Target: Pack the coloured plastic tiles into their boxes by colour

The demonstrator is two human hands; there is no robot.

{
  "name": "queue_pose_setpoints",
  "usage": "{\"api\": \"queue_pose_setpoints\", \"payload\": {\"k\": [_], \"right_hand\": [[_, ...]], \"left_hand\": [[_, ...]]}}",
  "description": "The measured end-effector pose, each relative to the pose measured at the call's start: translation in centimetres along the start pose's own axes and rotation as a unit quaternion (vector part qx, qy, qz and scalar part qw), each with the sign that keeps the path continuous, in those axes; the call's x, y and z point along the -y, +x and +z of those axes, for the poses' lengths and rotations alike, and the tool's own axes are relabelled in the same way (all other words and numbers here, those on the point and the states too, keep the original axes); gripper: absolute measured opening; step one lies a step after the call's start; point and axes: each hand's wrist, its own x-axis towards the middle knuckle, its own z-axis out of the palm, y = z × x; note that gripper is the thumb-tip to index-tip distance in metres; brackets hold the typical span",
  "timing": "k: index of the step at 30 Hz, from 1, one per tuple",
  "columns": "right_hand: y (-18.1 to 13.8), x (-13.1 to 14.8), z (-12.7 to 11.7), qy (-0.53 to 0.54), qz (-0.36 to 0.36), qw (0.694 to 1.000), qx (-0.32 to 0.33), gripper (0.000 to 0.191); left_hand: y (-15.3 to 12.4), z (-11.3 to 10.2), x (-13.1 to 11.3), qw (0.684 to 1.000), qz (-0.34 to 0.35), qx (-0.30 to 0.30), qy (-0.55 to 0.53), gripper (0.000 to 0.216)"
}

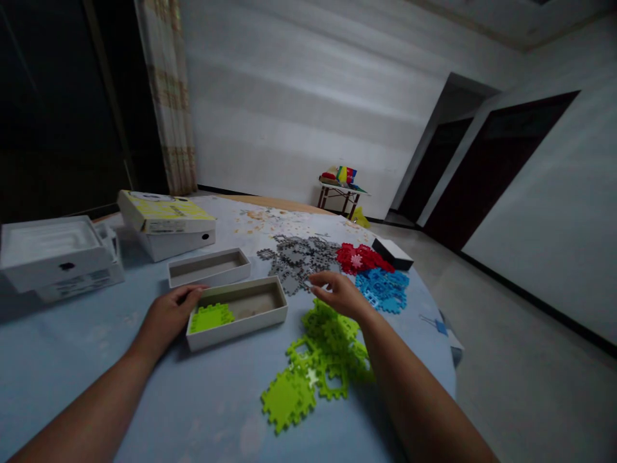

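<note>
Left hand (168,315) lies loosely open against the tray's (236,331) left end, with a green tile (211,317) inside. Right hand (340,292), fingers half curled, reaches the grey pile (299,257) above the green pile (328,347); its grip cannot be told. Blue pile (385,289) lies just right.

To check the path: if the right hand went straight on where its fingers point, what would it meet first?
Probably the grey pieces; the fingertips of the right hand are near that pile's edge, though depth is unclear.
</note>
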Motion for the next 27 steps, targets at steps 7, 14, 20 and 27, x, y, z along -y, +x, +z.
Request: {"api": "queue_pose_setpoints", "payload": {"k": [7,14,20,27], "right_hand": [[-5.7,3.5,1.9,-0.058,-0.213,0.966,0.131,0.044],[-7.4,5.4,3.5,-0.162,-0.311,0.910,0.221,0.051],[-6.0,2.8,3.9,-0.175,-0.239,0.942,0.158,0.049],[-4.9,0.2,3.5,-0.128,-0.162,0.975,0.082,0.055]], "left_hand": [[0.3,-0.3,0.2,1.000,0.002,-0.016,0.024,0.041],[0.5,-0.6,0.7,0.998,-0.010,-0.007,0.058,0.047],[0.4,-0.7,0.3,0.997,-0.024,0.000,0.070,0.051],[0.5,-0.6,0.2,0.997,-0.039,0.010,0.062,0.052]]}}
